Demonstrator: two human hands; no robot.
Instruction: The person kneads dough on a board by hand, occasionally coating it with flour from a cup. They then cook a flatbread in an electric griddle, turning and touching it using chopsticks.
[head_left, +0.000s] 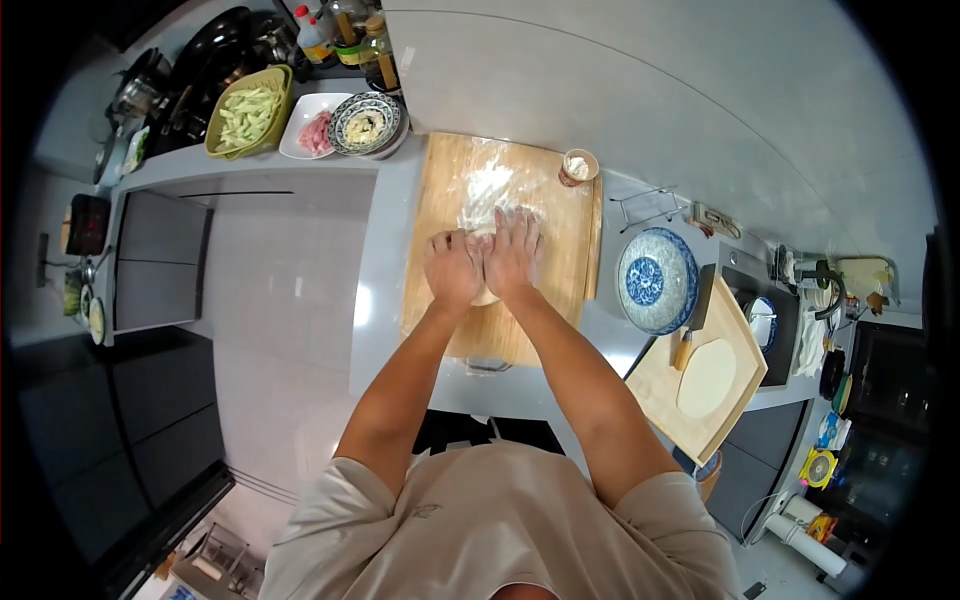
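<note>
A lump of pale dough [486, 297] lies on the floured wooden board [430, 330], mostly covered by my hands. My left hand [454, 268] presses on its left side with the fingers bent over it. On the other side, my right hand [513, 252] lies on the dough, fingers stretched forward and apart. White flour [488, 184] is scattered over the board just beyond my fingertips. At the board's far right corner stands a small cup [577, 168] with white powder in it.
To the right are a blue-and-white plate [657, 281], a knife [701, 300] and a wooden tray [655, 395] holding a flat dough sheet [707, 379]. A green basket [250, 112], a white dish [312, 128] of pink meat and a patterned bowl [368, 124] stand far left.
</note>
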